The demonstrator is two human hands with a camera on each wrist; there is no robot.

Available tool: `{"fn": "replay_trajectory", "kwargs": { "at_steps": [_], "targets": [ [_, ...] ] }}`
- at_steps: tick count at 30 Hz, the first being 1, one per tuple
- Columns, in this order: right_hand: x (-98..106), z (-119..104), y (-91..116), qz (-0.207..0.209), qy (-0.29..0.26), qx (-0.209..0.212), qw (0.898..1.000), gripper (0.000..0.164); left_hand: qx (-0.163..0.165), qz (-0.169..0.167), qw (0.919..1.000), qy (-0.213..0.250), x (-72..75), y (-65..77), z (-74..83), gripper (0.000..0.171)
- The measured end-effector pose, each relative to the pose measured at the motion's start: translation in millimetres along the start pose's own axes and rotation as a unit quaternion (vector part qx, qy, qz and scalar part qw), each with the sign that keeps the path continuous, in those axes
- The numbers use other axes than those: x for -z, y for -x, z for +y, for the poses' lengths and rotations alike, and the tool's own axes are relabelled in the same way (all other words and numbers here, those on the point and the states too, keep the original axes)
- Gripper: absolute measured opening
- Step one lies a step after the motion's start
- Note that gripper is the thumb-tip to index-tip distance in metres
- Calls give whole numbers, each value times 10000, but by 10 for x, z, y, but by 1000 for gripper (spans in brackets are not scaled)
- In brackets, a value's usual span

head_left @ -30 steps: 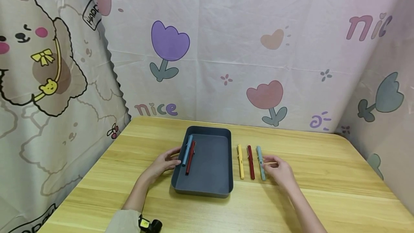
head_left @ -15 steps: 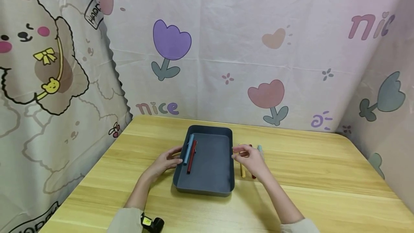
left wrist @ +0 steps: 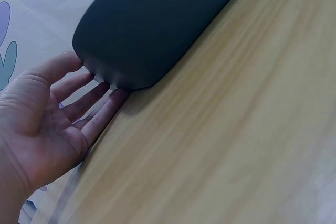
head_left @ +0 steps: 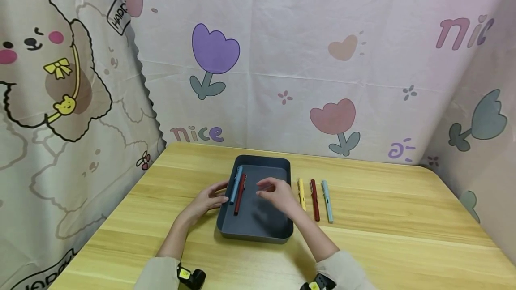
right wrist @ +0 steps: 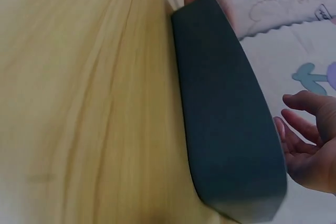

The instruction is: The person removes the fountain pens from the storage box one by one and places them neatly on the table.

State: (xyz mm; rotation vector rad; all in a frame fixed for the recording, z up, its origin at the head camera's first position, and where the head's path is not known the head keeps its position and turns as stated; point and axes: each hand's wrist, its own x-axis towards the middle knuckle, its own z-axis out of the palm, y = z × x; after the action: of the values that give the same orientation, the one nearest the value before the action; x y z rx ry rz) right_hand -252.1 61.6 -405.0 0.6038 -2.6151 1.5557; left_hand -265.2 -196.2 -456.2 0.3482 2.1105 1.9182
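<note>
Flower-printed cloth (head_left: 274,35) hangs behind a pale wood-grain desk (head_left: 395,218); toward its far edge, left of the middle, sits a dark grey rectangular tray (head_left: 250,227). Along the tray's left wall lie a slim blue pen (head_left: 236,185) and a dark red pen (head_left: 240,195). The right hand (head_left: 280,195) has crossed the right rim, fingers loosely bent, thumb apart, apparently holding nothing, so it is now nearer those two. Beyond that rim, a yellow pen (head_left: 301,194), another dark red pen (head_left: 315,200) and a pale blue-green pen (head_left: 328,201) remain in a row. The left hand (head_left: 207,199), fingers extended, touches the left outer wall.
</note>
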Motion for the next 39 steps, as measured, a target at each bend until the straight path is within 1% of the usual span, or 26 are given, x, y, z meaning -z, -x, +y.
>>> {"fn": "replay_trajectory", "kwargs": {
  "at_steps": [6,13,23,26,31,36,39],
  "targets": [
    [-210,-12,-116,-126,43,21,9999,22,52,2,10000,22,1,12,17,61],
    [-399,5,-211,-278,-104,-336,9990,19,3,-59,10000,19,0,6,28,59],
    [-569,103,-235,-403,-100,-588,9974,18,43,-23,9999,88,0,1,14,60],
    [-589,123,-232,-401,-48,-538,9977,19,38,-21,9999,116,-2,8,20,60],
    [-594,116,-233,-442,175,-300,9984,21,26,-41,9999,106,-3,19,35,60],
    [-597,115,-240,-502,380,-153,9979,19,-13,-71,9999,94,-4,21,37,61],
    [-598,126,-240,-450,486,-134,9977,16,-31,-82,9999,73,-5,19,34,61]
  ]
}}
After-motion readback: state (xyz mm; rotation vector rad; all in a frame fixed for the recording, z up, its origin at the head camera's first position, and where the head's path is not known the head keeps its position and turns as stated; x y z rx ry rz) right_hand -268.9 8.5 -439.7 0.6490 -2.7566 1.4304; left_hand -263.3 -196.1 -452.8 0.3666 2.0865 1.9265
